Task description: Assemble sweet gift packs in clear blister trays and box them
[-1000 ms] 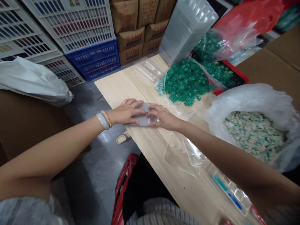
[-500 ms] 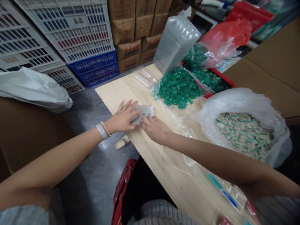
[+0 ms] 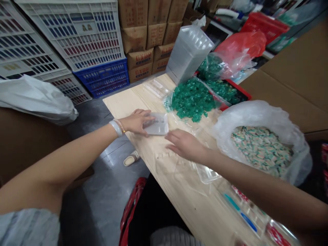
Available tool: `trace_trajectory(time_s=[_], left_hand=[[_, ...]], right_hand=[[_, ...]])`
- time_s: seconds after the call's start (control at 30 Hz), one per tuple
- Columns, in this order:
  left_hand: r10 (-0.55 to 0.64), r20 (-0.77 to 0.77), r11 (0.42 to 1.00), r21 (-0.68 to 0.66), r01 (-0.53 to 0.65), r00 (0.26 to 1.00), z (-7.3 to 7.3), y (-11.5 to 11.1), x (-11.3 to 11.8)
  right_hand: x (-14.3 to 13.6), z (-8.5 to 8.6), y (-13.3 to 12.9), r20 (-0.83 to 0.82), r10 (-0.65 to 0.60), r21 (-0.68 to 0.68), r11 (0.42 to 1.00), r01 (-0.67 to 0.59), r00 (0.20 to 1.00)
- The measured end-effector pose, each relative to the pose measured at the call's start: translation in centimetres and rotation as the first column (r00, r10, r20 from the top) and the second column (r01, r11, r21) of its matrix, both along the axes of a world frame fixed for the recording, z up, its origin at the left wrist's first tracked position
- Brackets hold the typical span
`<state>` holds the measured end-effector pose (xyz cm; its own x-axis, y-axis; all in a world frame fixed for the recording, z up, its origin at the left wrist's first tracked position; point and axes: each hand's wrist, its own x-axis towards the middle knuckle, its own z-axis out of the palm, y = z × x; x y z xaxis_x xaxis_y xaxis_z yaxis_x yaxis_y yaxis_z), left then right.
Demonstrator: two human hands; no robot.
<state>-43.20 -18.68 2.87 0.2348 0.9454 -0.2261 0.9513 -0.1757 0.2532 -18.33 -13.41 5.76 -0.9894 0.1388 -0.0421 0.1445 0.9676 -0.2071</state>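
Observation:
A translucent plastic tray point(image 3: 159, 125) with moulded compartments lies near the table's left corner. My left hand point(image 3: 136, 121) grips its left end, fingers over the far side and thumb at the near side. Just off the tray's near right corner is my right hand point(image 3: 185, 144), slightly blurred, with fingers and thumb apart and nothing visible in them. Below the right forearm rests a clear plastic tray point(image 3: 208, 176). A heap of green translucent pieces point(image 3: 193, 97) lies on the table beyond my hands.
A tall stack of trays point(image 3: 188, 51) stands at the back beside a red crate point(image 3: 244, 92) of green pieces. To the right is a plastic bag point(image 3: 263, 109) of small wrapped pieces. A blue pen-like tool point(image 3: 241, 212) lies near the front of the table point(image 3: 179, 191).
My right hand has come off the translucent tray and moved right. My left hand has shifted from lying spread over the tray to gripping its left end.

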Motion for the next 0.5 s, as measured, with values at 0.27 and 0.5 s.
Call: trace_trajectory(time_s=[0.27, 0.5], left_hand=[[-0.054, 0.109, 0.999, -0.003, 0.054, 0.993, -1.1, 0.2, -1.8], [-0.062, 0.108, 0.998, -0.001, 0.062, 0.992, -0.7, 0.6, -1.4]], right_hand=[[-8.6, -3.7, 5.4, 0.091, 0.087, -0.407, 0.912, -0.042, 0.992], [-8.0, -2.9, 4.5, 0.142, 0.063, -0.256, 0.966, -0.025, 0.988]])
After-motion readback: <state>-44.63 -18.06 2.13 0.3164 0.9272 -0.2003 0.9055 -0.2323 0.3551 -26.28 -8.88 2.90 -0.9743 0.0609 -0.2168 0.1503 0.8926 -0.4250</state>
